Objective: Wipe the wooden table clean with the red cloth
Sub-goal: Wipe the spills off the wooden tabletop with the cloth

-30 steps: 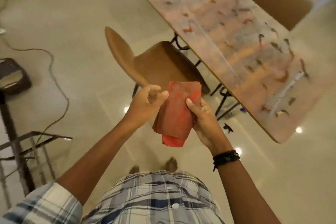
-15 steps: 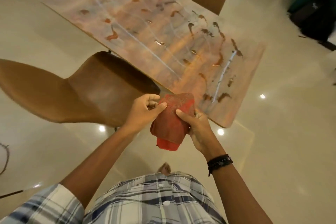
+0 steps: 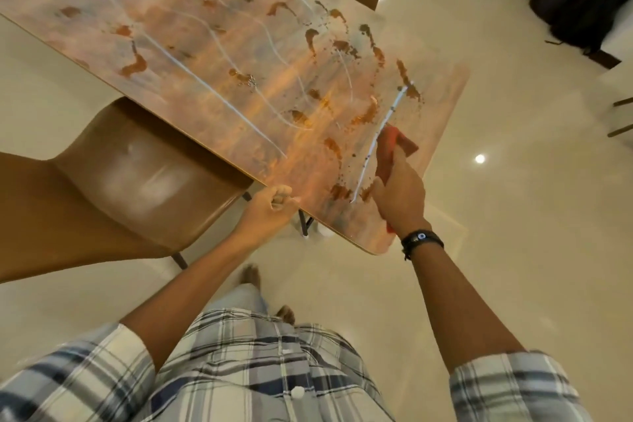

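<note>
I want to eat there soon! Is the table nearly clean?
Not yet. Nothing looks wiped so far: brown stains and white streaks cover the wooden table. The right hand holds the red cloth at the near end, just starting; the left hand rests at the edge. Nearly the whole top is left.

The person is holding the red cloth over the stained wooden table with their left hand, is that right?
Not quite: the right hand holds the red cloth over the stained wooden table, as the head view shows. The left hand is at the table's near edge, without the cloth.
</note>
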Demonstrator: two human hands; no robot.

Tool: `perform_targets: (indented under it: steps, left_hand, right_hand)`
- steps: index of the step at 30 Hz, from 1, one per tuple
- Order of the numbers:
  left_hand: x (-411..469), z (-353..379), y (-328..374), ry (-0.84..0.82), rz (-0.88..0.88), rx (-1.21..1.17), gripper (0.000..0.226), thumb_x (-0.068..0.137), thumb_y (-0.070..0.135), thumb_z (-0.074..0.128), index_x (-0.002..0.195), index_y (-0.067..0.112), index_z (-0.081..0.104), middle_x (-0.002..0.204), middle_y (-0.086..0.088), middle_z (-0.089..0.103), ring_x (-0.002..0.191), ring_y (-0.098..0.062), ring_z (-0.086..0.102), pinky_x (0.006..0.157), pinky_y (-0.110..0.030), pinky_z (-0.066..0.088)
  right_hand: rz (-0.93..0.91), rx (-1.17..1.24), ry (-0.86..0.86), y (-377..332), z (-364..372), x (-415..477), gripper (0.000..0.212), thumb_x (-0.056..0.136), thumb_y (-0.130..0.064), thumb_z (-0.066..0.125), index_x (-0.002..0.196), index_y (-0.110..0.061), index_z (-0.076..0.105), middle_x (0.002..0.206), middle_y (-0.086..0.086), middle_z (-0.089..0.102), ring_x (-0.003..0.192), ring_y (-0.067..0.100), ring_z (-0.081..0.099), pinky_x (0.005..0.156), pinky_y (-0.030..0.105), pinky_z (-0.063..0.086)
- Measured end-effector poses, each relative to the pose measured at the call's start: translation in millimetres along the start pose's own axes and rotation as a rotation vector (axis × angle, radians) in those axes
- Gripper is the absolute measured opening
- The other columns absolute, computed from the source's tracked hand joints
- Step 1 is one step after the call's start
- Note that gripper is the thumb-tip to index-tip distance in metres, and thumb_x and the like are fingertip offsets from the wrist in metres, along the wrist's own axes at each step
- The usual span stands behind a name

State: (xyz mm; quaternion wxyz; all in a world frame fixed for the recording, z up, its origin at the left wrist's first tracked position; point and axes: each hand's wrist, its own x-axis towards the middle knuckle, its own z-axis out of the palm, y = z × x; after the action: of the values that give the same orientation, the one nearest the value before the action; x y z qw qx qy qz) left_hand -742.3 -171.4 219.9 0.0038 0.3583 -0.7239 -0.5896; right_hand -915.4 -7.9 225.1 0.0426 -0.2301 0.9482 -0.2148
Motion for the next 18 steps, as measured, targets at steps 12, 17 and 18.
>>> perform_targets:
  steps: [12,17,18]
  left_hand:
    - [90.2,18.1,-7.9,-0.072,0.101,0.188,0.038,0.093,0.026,0.067,0.124,0.004,0.062,0.122,-0.009,0.063,0.116,-0.025,0.060,0.099,-0.040,0.049]
    - [109.4,33.5,-1.6,-0.143,0.116,0.266,0.045,0.095,0.027,0.063,0.136,0.010,0.054,0.134,-0.009,0.057,0.125,-0.023,0.054,0.104,-0.041,0.046]
    - [112.6,36.6,0.0,-0.148,0.108,0.279,0.045,0.096,0.027,0.063,0.137,0.010,0.053,0.134,-0.010,0.057,0.125,-0.024,0.053,0.105,-0.044,0.045]
  right_hand:
    - [-0.022,-0.298,-0.308,12.7,72.7,22.7,0.060,0.101,-0.055,0.036,0.156,-0.033,0.024,0.161,0.009,0.024,0.141,0.035,0.031,0.112,0.055,0.033]
    - [0.081,-0.343,-0.330,13.8,90.5,34.6,0.063,0.098,-0.064,0.030,0.154,-0.035,0.027,0.161,0.009,0.025,0.140,0.038,0.030,0.109,0.060,0.030]
    - [0.106,-0.348,-0.322,10.9,94.3,36.1,0.063,0.098,-0.065,0.030,0.153,-0.035,0.029,0.160,0.009,0.027,0.139,0.039,0.031,0.109,0.061,0.030]
